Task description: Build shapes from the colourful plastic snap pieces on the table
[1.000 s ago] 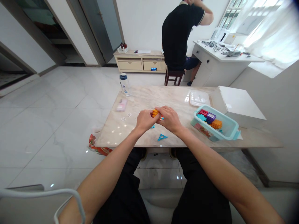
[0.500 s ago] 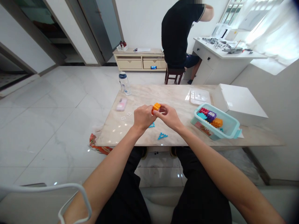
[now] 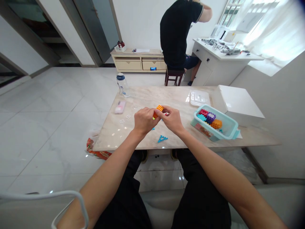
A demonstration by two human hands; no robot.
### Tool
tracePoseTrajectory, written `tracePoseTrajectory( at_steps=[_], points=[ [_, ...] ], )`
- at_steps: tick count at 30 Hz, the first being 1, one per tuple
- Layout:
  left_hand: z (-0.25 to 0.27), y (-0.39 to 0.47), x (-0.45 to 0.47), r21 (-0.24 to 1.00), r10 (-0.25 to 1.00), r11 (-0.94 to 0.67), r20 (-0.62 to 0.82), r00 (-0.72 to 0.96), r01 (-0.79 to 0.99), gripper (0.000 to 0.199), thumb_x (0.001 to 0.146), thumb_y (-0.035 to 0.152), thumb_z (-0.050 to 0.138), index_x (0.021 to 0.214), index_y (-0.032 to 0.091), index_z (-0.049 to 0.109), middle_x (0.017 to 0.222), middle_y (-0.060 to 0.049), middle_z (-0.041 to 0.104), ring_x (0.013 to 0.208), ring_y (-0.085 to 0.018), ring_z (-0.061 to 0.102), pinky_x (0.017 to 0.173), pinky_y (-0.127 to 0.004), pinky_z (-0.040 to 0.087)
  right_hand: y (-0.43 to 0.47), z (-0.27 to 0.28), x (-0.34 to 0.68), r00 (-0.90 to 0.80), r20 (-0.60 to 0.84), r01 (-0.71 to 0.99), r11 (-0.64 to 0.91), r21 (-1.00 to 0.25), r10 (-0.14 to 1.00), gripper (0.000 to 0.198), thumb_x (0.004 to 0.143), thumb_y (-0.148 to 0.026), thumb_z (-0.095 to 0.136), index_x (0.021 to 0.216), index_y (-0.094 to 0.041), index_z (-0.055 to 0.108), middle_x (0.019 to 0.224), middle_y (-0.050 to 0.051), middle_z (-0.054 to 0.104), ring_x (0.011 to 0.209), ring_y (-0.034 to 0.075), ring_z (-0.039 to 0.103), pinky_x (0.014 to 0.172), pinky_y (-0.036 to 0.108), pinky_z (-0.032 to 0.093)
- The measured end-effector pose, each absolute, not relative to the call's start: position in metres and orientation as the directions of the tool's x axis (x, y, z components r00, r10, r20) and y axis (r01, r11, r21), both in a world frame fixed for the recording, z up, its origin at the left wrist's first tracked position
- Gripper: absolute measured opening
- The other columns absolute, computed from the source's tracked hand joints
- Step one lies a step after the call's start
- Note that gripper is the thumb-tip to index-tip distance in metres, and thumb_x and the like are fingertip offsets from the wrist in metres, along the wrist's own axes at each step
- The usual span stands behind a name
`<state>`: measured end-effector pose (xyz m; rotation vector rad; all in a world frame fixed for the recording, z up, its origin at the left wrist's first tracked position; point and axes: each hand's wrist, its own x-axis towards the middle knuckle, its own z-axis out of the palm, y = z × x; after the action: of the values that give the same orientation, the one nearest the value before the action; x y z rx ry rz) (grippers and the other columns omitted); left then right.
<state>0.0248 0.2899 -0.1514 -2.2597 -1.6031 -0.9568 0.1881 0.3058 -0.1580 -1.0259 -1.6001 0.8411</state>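
Note:
My left hand (image 3: 144, 121) and my right hand (image 3: 172, 121) meet above the table, fingers closed on an orange ridged building block (image 3: 159, 108) between them. Fingers cover much of the block. A little yellow-green shows under my left fingers, and a bit of red by my right ones; I cannot tell what these belong to. Below the hands, near the table's front edge, lies a blue triangular toothed piece (image 3: 162, 139). Another blue piece (image 3: 153, 128) is mostly hidden behind my left hand.
On the right stand a light-blue bin (image 3: 215, 137) of coloured toothed blocks, a clear plastic case (image 3: 199, 98) and a white box (image 3: 240, 101). A water bottle (image 3: 123, 86), a pink box (image 3: 119, 107) and small white pieces (image 3: 122, 121) are left. Beyond, a person (image 3: 175, 31) sits at a desk.
The camera view has shifted slightly. Both hands stay together on the orange block, which has turned a little. Yellow-green now shows beneath it, and the farther blue piece is more covered.

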Motion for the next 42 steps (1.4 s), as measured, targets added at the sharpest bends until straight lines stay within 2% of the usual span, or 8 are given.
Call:
tracePoseTrajectory(
  at_steps=[6,8,11,16,22,30,37,42],
  points=[
    [-0.142,0.286,0.024,0.415,0.884,-0.172,0.465,-0.045,0.894,0.043,0.098,0.057,0.067,0.081,0.019,0.079,0.078,-0.010,0.078,0.073,-0.023,0.072,0.065,-0.032,0.042,0.315,-0.159,0.206,-0.318,0.418,0.333,0.514,-0.791,0.851,0.046,0.111,-0.053,0.046,0.136,-0.024,0.073,0.122,0.007,0.079,0.112,0.024,0.074,0.097,0.038,0.059],
    [-0.139,0.286,0.022,0.498,0.916,-0.116,0.389,-0.102,0.860,0.043,0.098,0.057,0.065,0.083,0.020,0.081,0.078,-0.009,0.079,0.073,-0.023,0.072,0.065,-0.031,0.042,0.320,-0.164,0.213,-0.436,0.440,0.329,0.594,-0.734,0.785,0.046,0.110,-0.041,0.047,0.152,-0.026,0.062,0.136,0.008,0.075,0.123,0.025,0.071,0.108,0.043,0.056],
    [-0.136,0.285,0.022,0.547,0.939,-0.074,0.319,-0.127,0.834,0.040,0.098,0.055,0.065,0.086,0.021,0.083,0.082,-0.008,0.081,0.077,-0.024,0.074,0.066,-0.031,0.042,0.323,-0.172,0.215,-0.531,0.478,0.371,0.699,-0.611,0.700,0.067,0.099,-0.032,0.064,0.164,-0.024,0.047,0.147,0.013,0.067,0.131,0.029,0.066,0.115,0.051,0.052],
    [-0.134,0.280,0.030,0.506,0.946,-0.035,0.294,-0.134,0.862,0.044,0.096,0.061,0.065,0.089,0.021,0.084,0.086,-0.011,0.082,0.085,-0.028,0.076,0.069,-0.033,0.042,0.318,-0.172,0.201,-0.466,0.550,0.497,0.720,-0.484,0.693,0.068,0.087,-0.028,0.078,0.152,-0.021,0.058,0.141,0.016,0.069,0.128,0.035,0.065,0.112,0.054,0.053],
    [-0.132,0.276,0.038,0.484,0.953,-0.036,0.281,-0.117,0.874,0.044,0.098,0.059,0.063,0.086,0.022,0.084,0.085,-0.011,0.081,0.083,-0.028,0.075,0.068,-0.033,0.042,0.316,-0.167,0.199,-0.434,0.597,0.527,0.727,-0.439,0.675,0.052,0.086,-0.018,0.072,0.138,-0.021,0.067,0.129,0.013,0.074,0.118,0.032,0.068,0.104,0.048,0.056],
    [-0.127,0.272,0.041,0.508,0.942,-0.079,0.320,-0.103,0.858,0.040,0.096,0.056,0.066,0.079,0.022,0.080,0.078,-0.009,0.080,0.076,-0.024,0.072,0.064,-0.032,0.038,0.316,-0.160,0.200,-0.416,0.652,0.529,0.752,-0.393,0.633,0.040,0.088,-0.025,0.076,0.128,-0.020,0.073,0.117,0.012,0.078,0.108,0.029,0.070,0.095,0.042,0.058],
    [-0.128,0.272,0.038,0.553,0.951,-0.117,0.302,-0.068,0.825,0.042,0.096,0.056,0.066,0.077,0.021,0.079,0.076,-0.008,0.078,0.073,-0.023,0.070,0.064,-0.032,0.037,0.314,-0.157,0.202,-0.444,0.604,0.560,0.731,-0.389,0.661,0.040,0.092,-0.031,0.078,0.130,-0.021,0.074,0.112,0.012,0.078,0.107,0.029,0.068,0.093,0.042,0.058],
    [-0.124,0.273,0.036,0.569,0.962,-0.070,0.257,-0.096,0.820,0.042,0.096,0.057,0.065,0.081,0.020,0.081,0.080,-0.011,0.080,0.082,-0.026,0.072,0.068,-0.032,0.041,0.316,-0.157,0.203,-0.477,0.557,0.513,0.730,-0.451,0.679,0.059,0.089,-0.030,0.081,0.146,-0.023,0.066,0.126,0.012,0.076,0.117,0.033,0.065,0.102,0.048,0.057]
  ],
)
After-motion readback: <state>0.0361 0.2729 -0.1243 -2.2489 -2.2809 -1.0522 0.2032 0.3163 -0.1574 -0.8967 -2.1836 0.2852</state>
